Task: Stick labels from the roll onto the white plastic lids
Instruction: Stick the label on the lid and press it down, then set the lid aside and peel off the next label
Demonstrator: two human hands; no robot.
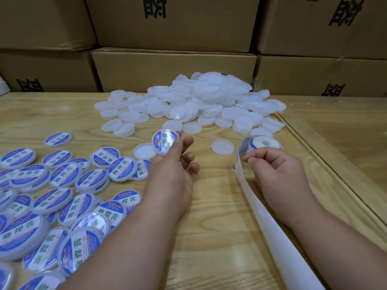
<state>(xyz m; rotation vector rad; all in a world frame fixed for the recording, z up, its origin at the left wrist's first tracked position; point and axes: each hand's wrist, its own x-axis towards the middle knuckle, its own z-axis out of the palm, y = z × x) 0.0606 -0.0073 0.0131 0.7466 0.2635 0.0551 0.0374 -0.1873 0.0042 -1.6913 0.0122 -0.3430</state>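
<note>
My left hand (pixel 178 162) holds a labelled white lid (pixel 164 143) tilted up between thumb and fingertips, its blue and white label facing me. My right hand (pixel 274 166) pinches the backing strip (pixel 270 222) close to the label roll (pixel 262 143), which lies on the table just beyond my fingers. The bare white backing trails from the roll toward me. A heap of unlabelled white lids (pixel 201 103) lies at the far middle of the table. Two single blank lids (pixel 223 147) (pixel 144 151) lie between my hands and the heap.
Several labelled lids (pixel 62 195) are spread over the left side of the wooden table (pixel 209 237). Stacked cardboard boxes (pixel 173 70) form a wall behind the table. A glass sheet edge (pixel 326 166) runs diagonally along the right.
</note>
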